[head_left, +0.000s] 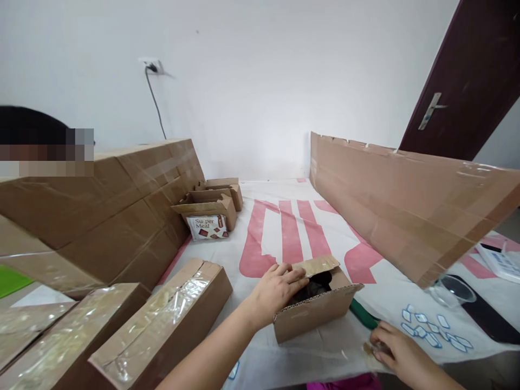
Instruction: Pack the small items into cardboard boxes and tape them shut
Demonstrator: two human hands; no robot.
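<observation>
The left hand [276,290] is resting on the small open cardboard box [317,314], which is sitting on the tabletop [292,227] near its front edge. The fingers are lying loosely spread over the box's inner flap and dark contents [316,284], gripping nothing. The right hand [396,346] is lying low at the tabletop's edge, just right of the box, beside a green object [363,314]. Its fingers are curling over a small brownish scrap [370,349]; whether they are pinching it cannot be told. A taped carton [170,319] is lying to the left.
</observation>
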